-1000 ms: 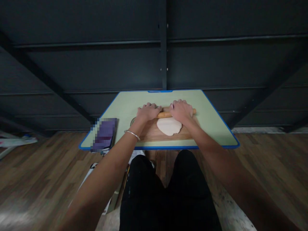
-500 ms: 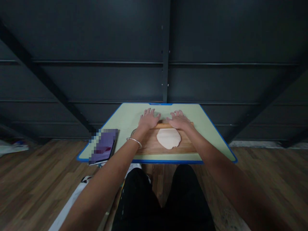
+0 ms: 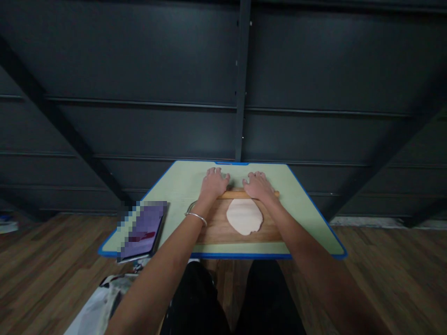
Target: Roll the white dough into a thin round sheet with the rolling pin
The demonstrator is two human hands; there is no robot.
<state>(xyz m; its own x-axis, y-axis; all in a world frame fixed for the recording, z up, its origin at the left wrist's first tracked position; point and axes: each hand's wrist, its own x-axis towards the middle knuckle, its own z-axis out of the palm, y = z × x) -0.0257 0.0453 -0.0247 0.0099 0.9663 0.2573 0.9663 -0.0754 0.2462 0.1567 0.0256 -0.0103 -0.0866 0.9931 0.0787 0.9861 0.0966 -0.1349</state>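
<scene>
A flat oval of pale dough (image 3: 244, 217) lies on a wooden board (image 3: 216, 230) on a small green table with a blue rim (image 3: 307, 223). A wooden rolling pin (image 3: 233, 195) rests across the far edge of the board, just beyond the dough. My left hand (image 3: 213, 183) lies on the pin's left part with fingers stretched forward and flat. My right hand (image 3: 257, 184) lies on its right part the same way. A silver bangle (image 3: 196, 216) circles my left wrist.
A tablet with a blurred purple screen (image 3: 142, 230) lies at the table's near left corner. Dark metal panels and beams form a wall right behind the table. Wood flooring spreads on both sides. White and coloured items (image 3: 101, 302) lie on the floor near my left leg.
The pin has rolled away from me, off the dough to the board's far edge. My fingers went from curled over the pin to stretched flat. The camera tilted upward.
</scene>
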